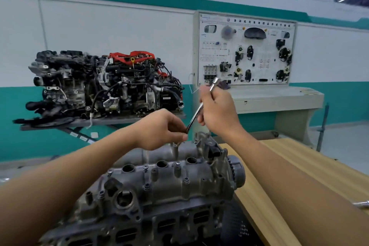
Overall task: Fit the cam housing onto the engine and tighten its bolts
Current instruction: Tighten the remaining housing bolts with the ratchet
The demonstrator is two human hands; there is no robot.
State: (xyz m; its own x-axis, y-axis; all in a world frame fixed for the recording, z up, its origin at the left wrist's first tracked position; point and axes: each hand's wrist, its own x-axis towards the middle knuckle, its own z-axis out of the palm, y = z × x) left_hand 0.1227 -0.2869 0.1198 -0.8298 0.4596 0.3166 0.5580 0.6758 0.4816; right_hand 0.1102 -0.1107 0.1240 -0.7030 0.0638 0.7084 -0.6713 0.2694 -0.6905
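Curled around the ratchet handle, my right hand holds it raised above the far edge of the cam housing. My left hand pinches the tool's lower end over an upright socket extension on that housing. It sits on the engine, its long axis running near-left to far-right, its toothed end beside the wooden bench. Open room lies above. Beyond it, the writing on the training panel is too blurred to read.

Display engine on stand by wall; electrical training board beside it; wooden bench right.
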